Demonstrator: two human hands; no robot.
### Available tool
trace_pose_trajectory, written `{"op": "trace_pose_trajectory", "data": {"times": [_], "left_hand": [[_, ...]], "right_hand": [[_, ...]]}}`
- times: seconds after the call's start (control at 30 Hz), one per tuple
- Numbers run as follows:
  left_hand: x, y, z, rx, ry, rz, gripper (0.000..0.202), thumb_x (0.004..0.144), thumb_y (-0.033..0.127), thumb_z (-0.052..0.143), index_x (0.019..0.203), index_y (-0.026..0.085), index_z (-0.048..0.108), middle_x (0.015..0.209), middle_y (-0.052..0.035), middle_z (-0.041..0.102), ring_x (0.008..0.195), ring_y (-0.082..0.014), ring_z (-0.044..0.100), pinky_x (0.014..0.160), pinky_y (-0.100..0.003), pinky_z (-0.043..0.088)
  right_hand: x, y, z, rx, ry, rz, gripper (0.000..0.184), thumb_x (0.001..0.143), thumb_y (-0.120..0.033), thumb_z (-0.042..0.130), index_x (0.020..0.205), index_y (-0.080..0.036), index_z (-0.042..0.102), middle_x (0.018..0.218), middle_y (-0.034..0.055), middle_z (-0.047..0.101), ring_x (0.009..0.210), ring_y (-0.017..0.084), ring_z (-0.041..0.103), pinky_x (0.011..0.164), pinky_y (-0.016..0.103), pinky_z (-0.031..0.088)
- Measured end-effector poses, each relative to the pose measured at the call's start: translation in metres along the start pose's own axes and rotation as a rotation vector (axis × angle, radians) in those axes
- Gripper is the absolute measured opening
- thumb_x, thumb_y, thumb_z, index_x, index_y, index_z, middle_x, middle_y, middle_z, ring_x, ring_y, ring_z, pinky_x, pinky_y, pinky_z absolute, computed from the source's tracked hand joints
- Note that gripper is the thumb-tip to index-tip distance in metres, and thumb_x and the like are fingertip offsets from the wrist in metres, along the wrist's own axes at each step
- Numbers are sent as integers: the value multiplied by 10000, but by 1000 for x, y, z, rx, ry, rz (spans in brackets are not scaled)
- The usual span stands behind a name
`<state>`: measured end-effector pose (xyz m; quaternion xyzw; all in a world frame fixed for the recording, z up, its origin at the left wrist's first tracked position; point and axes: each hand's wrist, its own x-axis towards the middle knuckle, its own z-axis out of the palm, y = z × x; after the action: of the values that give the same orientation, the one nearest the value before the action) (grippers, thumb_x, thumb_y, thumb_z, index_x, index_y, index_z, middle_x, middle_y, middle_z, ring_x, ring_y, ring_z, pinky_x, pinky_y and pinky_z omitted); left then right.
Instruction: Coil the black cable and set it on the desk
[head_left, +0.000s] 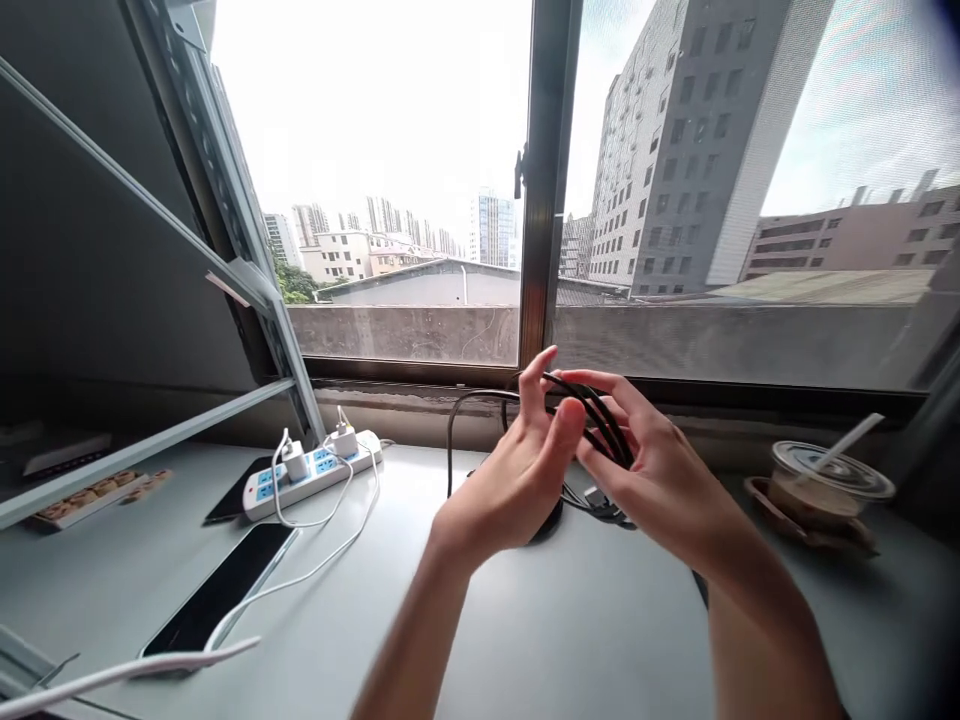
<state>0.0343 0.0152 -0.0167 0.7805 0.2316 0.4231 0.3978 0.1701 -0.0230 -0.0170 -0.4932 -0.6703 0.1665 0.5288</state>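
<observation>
A coiled black cable (616, 437) is held in the air between my two hands, above the tabletop. My right hand (664, 480) has its fingers and thumb closed around the coil's loops. On the other side, my left hand (517, 475) curls about the cable, thumb and one finger raised; part of its grip is hidden behind the palm. A loose stretch of black cable (450, 430) arches off to the left, near the windowsill. Beneath the hands lie more cable and a grey connector (596, 497). A dark object, mostly covered by my left hand, rests there too.
A white power strip (311, 472) with two plugged-in chargers stands at left. Near it lie a phone (221, 590), another dark flat device (229, 500) and white cables. A lidded drink cup (817, 490) with straw sits right. Metal shelf framing (247, 250) rises at left.
</observation>
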Motion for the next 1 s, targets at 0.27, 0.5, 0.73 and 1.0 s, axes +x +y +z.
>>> {"op": "trace_pose_trajectory", "data": {"times": [0.27, 0.5, 0.73, 1.0], "left_hand": [[0, 0, -22, 143, 53, 108, 781, 849, 399, 537, 1451, 296, 49, 1083, -72, 656, 1044, -248, 603, 951, -442, 447], [11, -15, -27, 409, 108, 230, 708, 769, 378, 644, 1382, 328, 294, 1368, -74, 455, 1237, -269, 444, 987, -428, 418], [40, -40, 5, 88, 346, 136, 348, 831, 436, 545, 1060, 176, 581, 1032, -87, 665, 951, -208, 626, 821, -332, 496], [21, -20, -9, 101, 760, 126, 545, 809, 409, 555, 357, 191, 340, 274, 52, 332, 265, -71, 352, 333, -230, 232]], "right_hand": [[2, 15, -30, -96, 263, 95, 455, 742, -174, 513, 1190, -249, 533, 860, 26, 641, 372, 45, 429, 361, 187, 401], [-7, 3, -40, 39, 350, 86, 547, 754, -175, 501, 1289, -279, 450, 936, 31, 665, 361, 36, 385, 344, 185, 372], [-17, -25, -31, 410, 328, -5, 628, 777, -196, 510, 1353, -320, 292, 873, -1, 667, 316, 18, 317, 270, 150, 257], [-7, -3, -28, 198, 120, -80, 391, 775, -180, 519, 1161, -243, 505, 886, 20, 657, 670, 124, 625, 586, 247, 520]]}}
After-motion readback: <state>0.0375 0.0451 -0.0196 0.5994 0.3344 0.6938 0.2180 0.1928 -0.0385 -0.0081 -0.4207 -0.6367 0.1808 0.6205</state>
